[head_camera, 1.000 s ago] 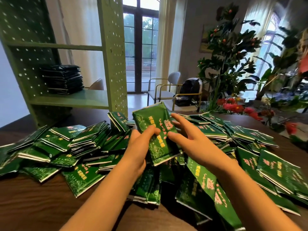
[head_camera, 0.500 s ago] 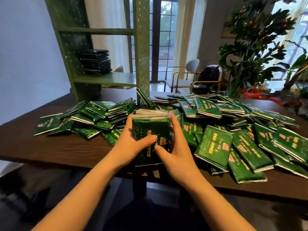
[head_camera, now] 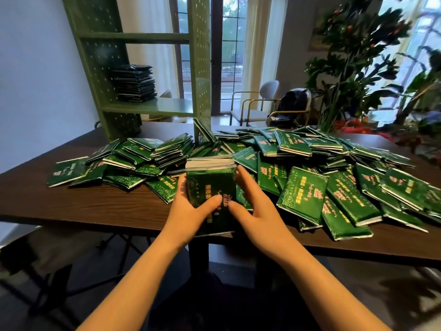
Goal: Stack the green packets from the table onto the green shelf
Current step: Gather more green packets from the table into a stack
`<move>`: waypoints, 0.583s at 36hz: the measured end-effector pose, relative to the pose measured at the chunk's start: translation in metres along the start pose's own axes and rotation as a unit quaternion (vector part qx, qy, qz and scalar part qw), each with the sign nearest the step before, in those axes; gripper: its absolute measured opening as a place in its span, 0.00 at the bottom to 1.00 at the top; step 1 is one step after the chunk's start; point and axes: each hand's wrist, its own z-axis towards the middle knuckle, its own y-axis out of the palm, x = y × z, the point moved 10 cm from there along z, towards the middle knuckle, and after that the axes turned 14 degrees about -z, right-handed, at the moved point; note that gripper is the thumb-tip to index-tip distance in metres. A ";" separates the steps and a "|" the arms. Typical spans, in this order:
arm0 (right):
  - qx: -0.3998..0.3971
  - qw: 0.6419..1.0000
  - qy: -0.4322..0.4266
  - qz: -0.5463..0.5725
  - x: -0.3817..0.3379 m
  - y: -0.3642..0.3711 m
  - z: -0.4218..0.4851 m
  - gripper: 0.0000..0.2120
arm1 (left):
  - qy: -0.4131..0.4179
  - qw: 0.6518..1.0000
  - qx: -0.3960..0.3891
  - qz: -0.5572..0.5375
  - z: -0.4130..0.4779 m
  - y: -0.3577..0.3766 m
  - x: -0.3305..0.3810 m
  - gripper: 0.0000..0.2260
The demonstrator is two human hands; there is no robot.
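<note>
Drawn back since a second ago from above the middle of the heap to the near edge of the dark brown wooden worktop [head_camera: 95,206], and turned from a slant to upright: squared bundle of green foil packets [head_camera: 210,185] with gold and pink print, pale edges lined up on top. Held between both hands.

Clasped on its left side by the left hand [head_camera: 188,211], thumb laid across the front face, fingers out of sight behind. Clasped on its right side by the right hand [head_camera: 255,211], thumb on the front face close to the other thumb, fingers stretched up along the right edge. Both grips narrow, closed on the bundle. Lower end of the bundle level with the worktop's near edge; cannot tell whether resting there or lifted.

Behind and to both sides, spread over most of the worktop: loose heap of matching green packets [head_camera: 303,194], overlapping, some in small piles, thicker toward the right.

Standing at the far left of the worktop, well apart from the bundle: tall green perforated metal shelf [head_camera: 200,68]. On its lower board, toward the left: neat stack of dark packets [head_camera: 133,83].

Beyond the worktop: pale grey chair with a brass-coloured frame [head_camera: 260,101], black backpack [head_camera: 293,106] just beside it, tall leafy plant [head_camera: 353,56] at the right, red flowers [head_camera: 353,124] at its foot.
</note>
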 end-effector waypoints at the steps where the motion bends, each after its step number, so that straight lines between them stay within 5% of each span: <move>1: 0.015 0.999 -0.012 -0.032 0.000 -0.011 -0.001 0.29 | -0.004 1.000 -0.001 0.004 -0.001 0.001 0.000 0.21; 8: 0.137 0.942 -0.044 -0.302 0.015 -0.087 -0.012 0.19 | -0.081 0.996 0.016 -0.045 0.001 0.004 -0.006 0.18; 13: 0.020 0.873 0.072 -0.482 0.058 -0.088 -0.017 0.33 | -0.203 0.967 0.009 -0.156 -0.008 0.027 -0.024 0.05; 16: -0.024 0.863 0.107 -0.493 0.073 -0.082 -0.020 0.37 | -0.240 0.955 -0.006 -0.174 -0.009 0.037 -0.035 0.08; 19: -0.006 0.871 0.098 -0.482 0.070 -0.085 -0.019 0.33 | -0.260 0.949 -0.019 -0.177 -0.013 0.042 -0.038 0.15; 21: 0.029 0.877 0.086 -0.472 0.066 -0.092 -0.017 0.29 | -0.262 0.949 -0.021 -0.174 -0.011 0.046 -0.036 0.11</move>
